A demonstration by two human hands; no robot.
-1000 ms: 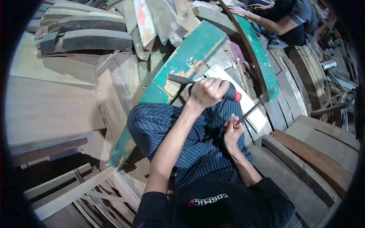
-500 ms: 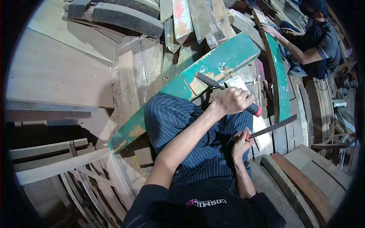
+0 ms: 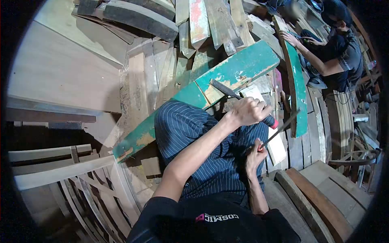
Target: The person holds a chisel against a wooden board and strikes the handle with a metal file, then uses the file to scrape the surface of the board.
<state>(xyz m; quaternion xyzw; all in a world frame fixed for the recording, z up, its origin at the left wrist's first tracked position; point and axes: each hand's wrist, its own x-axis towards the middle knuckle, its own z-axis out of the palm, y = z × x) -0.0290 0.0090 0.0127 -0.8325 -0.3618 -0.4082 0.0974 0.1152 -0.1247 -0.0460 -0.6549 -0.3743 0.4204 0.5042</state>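
My left hand (image 3: 250, 110) is closed around the black and red handle of a chisel-like tool (image 3: 222, 87). The tip of its grey blade rests on a green painted beam (image 3: 237, 65), beside a bare wood patch. Lower down, my right hand (image 3: 255, 157) grips the red handle of a long, narrow metal blade (image 3: 282, 128), which points up and to the right. The beam runs diagonally past my bent knee, its paint chipped in places.
Another person (image 3: 338, 52) sits at the upper right with a hand on a second green board (image 3: 296, 89). Wood offcuts (image 3: 198, 24) lie at the top. Pale panels (image 3: 60, 69) and a slatted wooden frame (image 3: 60, 174) are at left. Pale strips (image 3: 276, 148) lie beside my knee.
The narrow blade in my right hand has swung to a steeper upward angle, its end further left. My left hand keeps its hold, with the other tool's tip still on the beam.
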